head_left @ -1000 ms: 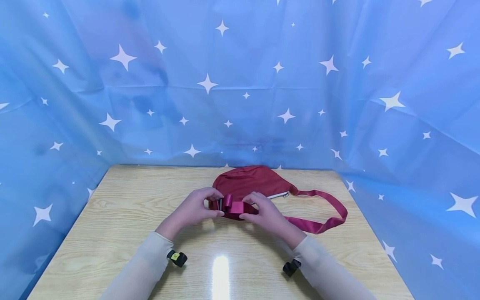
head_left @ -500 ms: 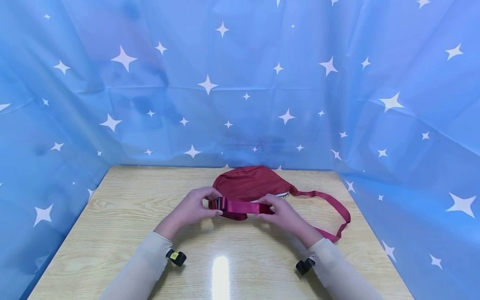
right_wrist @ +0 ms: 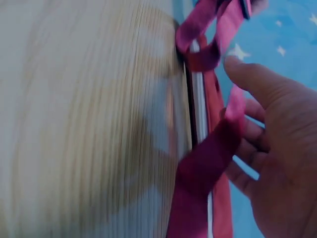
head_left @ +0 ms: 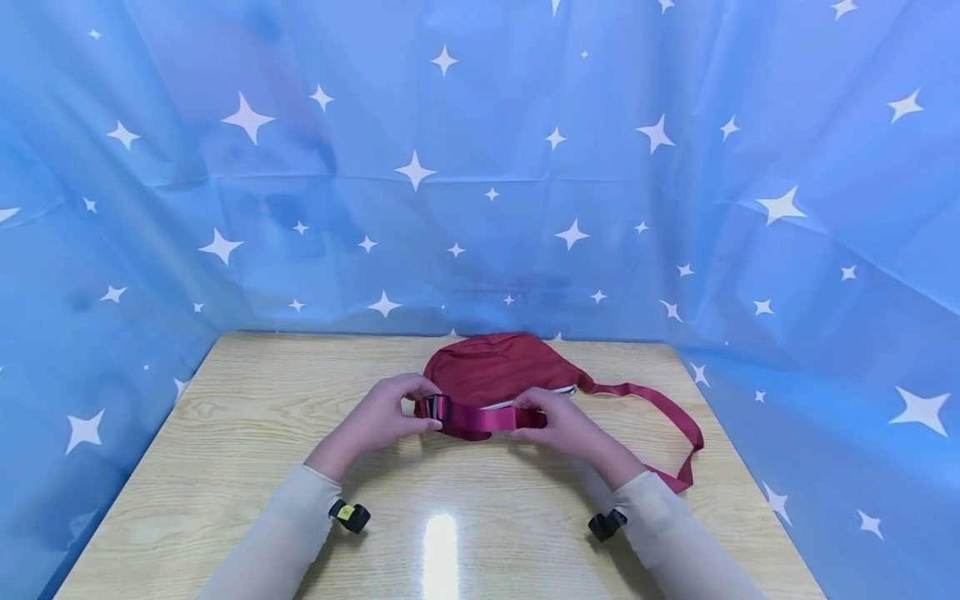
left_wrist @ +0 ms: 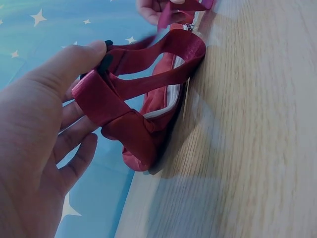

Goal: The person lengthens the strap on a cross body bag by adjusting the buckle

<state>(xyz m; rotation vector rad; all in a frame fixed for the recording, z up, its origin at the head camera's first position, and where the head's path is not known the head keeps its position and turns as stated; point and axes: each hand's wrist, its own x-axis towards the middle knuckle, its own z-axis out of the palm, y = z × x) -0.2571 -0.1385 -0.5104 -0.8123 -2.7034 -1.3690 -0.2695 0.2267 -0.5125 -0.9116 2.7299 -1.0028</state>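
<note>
A dark red waist bag [head_left: 495, 362] lies at the back of the table, its zipper side toward me. My left hand [head_left: 393, 406] pinches the bag's strap at a black plastic buckle [left_wrist: 105, 62], thumb on top and fingers behind. A doubled loop of magenta strap [left_wrist: 190, 54] hangs from that buckle in the left wrist view. To the right, my right hand [head_left: 562, 422] holds the strap [head_left: 491, 418] between thumb and fingers, and the stretch between the hands sags slightly. In the right wrist view the strap's long part [right_wrist: 203, 168] runs down past the fingers.
The wooden table [head_left: 300, 375] carries the bag, and the rest of the strap [head_left: 686, 433] loops out to the right. A blue star-patterned cloth [head_left: 487, 167] stands behind and along both sides. Each wrist wears a small black camera [head_left: 351, 515].
My right hand has moved right along the strap, so a longer stretch spans between the hands. The outer strap loop has shifted right and toward me. My left hand stays nearly in place.
</note>
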